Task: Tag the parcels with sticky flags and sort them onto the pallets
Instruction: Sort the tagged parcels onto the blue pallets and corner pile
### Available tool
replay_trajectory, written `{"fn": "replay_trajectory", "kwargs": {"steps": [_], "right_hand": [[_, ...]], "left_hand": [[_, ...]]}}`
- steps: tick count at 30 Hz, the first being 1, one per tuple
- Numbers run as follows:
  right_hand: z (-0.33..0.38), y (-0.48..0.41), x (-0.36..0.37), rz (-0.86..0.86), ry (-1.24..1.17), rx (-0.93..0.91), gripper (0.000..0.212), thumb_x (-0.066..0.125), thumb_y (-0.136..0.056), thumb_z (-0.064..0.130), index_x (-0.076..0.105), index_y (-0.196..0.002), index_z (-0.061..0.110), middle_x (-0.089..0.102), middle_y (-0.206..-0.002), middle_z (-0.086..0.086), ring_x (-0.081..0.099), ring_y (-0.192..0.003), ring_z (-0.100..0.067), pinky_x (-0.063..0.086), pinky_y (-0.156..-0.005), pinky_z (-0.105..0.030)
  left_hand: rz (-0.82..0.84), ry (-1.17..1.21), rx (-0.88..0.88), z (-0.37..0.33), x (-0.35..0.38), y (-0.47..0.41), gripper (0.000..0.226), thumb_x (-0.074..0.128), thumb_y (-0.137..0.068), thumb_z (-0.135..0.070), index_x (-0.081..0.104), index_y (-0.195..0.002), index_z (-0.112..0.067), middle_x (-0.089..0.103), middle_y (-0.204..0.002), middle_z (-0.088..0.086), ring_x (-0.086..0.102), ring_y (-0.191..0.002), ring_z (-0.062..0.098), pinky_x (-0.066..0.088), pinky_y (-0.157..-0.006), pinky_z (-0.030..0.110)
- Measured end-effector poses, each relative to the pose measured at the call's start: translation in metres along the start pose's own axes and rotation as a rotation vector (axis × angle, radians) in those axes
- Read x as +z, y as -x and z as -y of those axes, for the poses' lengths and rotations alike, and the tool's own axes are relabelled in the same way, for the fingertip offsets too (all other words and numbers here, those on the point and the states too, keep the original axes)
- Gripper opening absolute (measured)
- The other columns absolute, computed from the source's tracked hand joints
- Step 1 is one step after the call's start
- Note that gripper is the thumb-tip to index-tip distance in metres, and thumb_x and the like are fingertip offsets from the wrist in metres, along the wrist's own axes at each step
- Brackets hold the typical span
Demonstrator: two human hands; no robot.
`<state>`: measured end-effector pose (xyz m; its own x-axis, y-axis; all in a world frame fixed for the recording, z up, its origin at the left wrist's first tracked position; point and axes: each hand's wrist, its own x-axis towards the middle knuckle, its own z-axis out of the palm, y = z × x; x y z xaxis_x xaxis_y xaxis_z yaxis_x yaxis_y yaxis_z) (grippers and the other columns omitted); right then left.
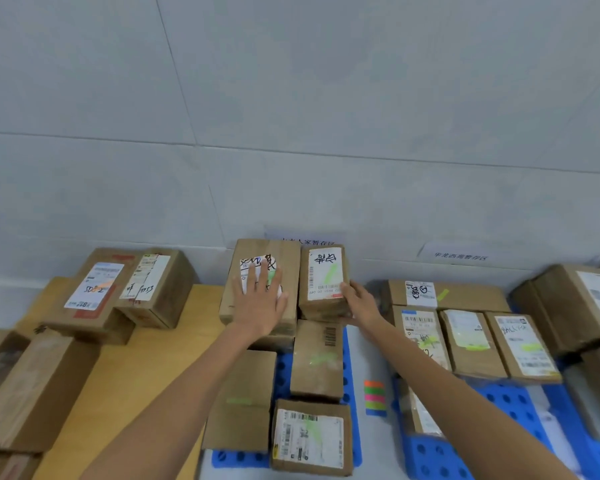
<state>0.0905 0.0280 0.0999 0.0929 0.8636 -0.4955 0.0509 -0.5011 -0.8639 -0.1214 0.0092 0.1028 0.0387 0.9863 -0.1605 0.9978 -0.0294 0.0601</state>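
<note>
The parcel [323,282] sits at frame centre, long axis running up toward the wall [291,133], a green flag [330,273] slanting across its label [317,289]. Your right hand [359,301] grips its lower right corner; your left hand [257,303] lies flat, fingers spread, on the larger parcel [288,258] just left.

Left hand [258,301]: laid flat on the big box [284,258] (fingers spread).
Right hand [359,301]: curled round a corner of the small box [323,271].
Sticky flags [374,398]: set down between two blue pallets [430,452].
</note>
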Motion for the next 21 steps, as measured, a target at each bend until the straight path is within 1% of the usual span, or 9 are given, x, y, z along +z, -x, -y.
{"fn": "replay_trajectory", "kwargs": {"steps": [3,5,10,12,14,15,16,18,21], "right_hand": [[-0.007,-0.010,0.007,-0.011,0.039,-0.028,0.017,0.039,-0.101,0.022,0.045,-0.115,0.015,0.056,-0.117,-0.011,0.055,-0.103,-0.022,0.053,-0.088,-0.041],[-0.007,-0.013,0.010,-0.006,0.125,-0.091,0.020,0.038,-0.101,0.021,0.046,-0.117,0.011,0.056,-0.111,-0.008,0.057,-0.103,-0.023,0.053,-0.079,-0.035],[-0.006,-0.023,0.007,-0.076,0.510,-0.231,0.029,0.042,-0.099,0.021,0.047,-0.122,0.004,0.058,-0.120,-0.016,0.058,-0.106,-0.027,0.050,-0.077,-0.031],[-0.004,-0.021,0.010,-0.163,0.714,-0.311,0.033,0.047,-0.096,0.021,0.045,-0.125,0.007,0.051,-0.128,-0.018,0.051,-0.114,-0.030,0.047,-0.089,-0.039],[0.002,-0.011,0.018,-0.326,0.926,-0.536,0.041,0.051,-0.092,0.015,0.044,-0.132,0.008,0.044,-0.135,-0.017,0.039,-0.125,-0.033,0.037,-0.103,-0.046],[0.007,-0.003,0.025,-0.359,0.946,-0.685,0.041,0.050,-0.092,0.011,0.045,-0.132,0.009,0.044,-0.135,-0.016,0.038,-0.126,-0.032,0.035,-0.105,-0.046],[0.015,0.007,0.035,-0.339,0.914,-0.823,0.040,0.048,-0.091,0.007,0.047,-0.131,0.010,0.046,-0.134,-0.014,0.039,-0.125,-0.031,0.035,-0.106,-0.046],[0.030,0.031,0.062,-0.207,0.802,-1.000,0.039,0.044,-0.089,0.003,0.051,-0.127,0.009,0.048,-0.132,-0.011,0.040,-0.124,-0.028,0.034,-0.107,-0.043],[0.047,0.066,0.119,0.016,0.699,-1.128,0.039,0.040,-0.088,0.003,0.052,-0.124,0.011,0.049,-0.127,-0.005,0.042,-0.118,-0.017,0.034,-0.103,-0.027]], "left_hand": [[0.022,-0.003,0.020,-0.001,0.002,-0.004,0.060,0.001,-0.097,-0.050,-0.015,-0.149,-0.026,-0.019,-0.157,0.008,-0.018,-0.144,0.031,-0.006,-0.114,0.058],[0.029,0.012,0.016,0.000,0.001,-0.005,0.058,0.007,-0.099,-0.048,-0.016,-0.148,-0.026,-0.020,-0.157,0.008,-0.020,-0.144,0.030,-0.006,-0.114,0.059],[0.073,0.062,0.024,0.000,0.000,-0.007,0.059,0.007,-0.099,-0.049,-0.017,-0.148,-0.027,-0.024,-0.155,0.007,-0.025,-0.142,0.030,-0.009,-0.113,0.059],[0.116,0.097,0.029,0.003,-0.003,-0.007,0.060,0.008,-0.098,-0.050,-0.016,-0.148,-0.028,-0.026,-0.154,0.006,-0.028,-0.141,0.029,-0.012,-0.113,0.058],[0.159,0.212,0.042,0.009,-0.011,-0.008,0.061,0.016,-0.099,-0.050,-0.009,-0.150,-0.028,-0.023,-0.156,0.002,-0.025,-0.142,0.026,-0.012,-0.114,0.053],[0.146,0.324,0.049,0.015,-0.016,-0.008,0.060,0.023,-0.100,-0.046,-0.001,-0.151,-0.026,-0.013,-0.159,0.002,-0.017,-0.145,0.025,-0.008,-0.117,0.049],[0.083,0.473,0.051,0.022,-0.021,-0.006,0.058,0.031,-0.100,-0.040,0.012,-0.151,-0.022,0.003,-0.159,0.003,-0.003,-0.147,0.025,0.002,-0.119,0.044],[-0.133,0.759,0.020,0.046,-0.032,0.005,0.044,0.042,-0.098,-0.025,0.037,-0.141,-0.015,0.037,-0.145,0.004,0.029,-0.137,0.023,0.025,-0.112,0.035],[-0.387,0.888,-0.140,0.104,-0.037,0.028,0.034,0.046,-0.097,-0.016,0.048,-0.131,-0.017,0.045,-0.133,-0.003,0.037,-0.126,0.011,0.028,-0.102,0.022]]}}
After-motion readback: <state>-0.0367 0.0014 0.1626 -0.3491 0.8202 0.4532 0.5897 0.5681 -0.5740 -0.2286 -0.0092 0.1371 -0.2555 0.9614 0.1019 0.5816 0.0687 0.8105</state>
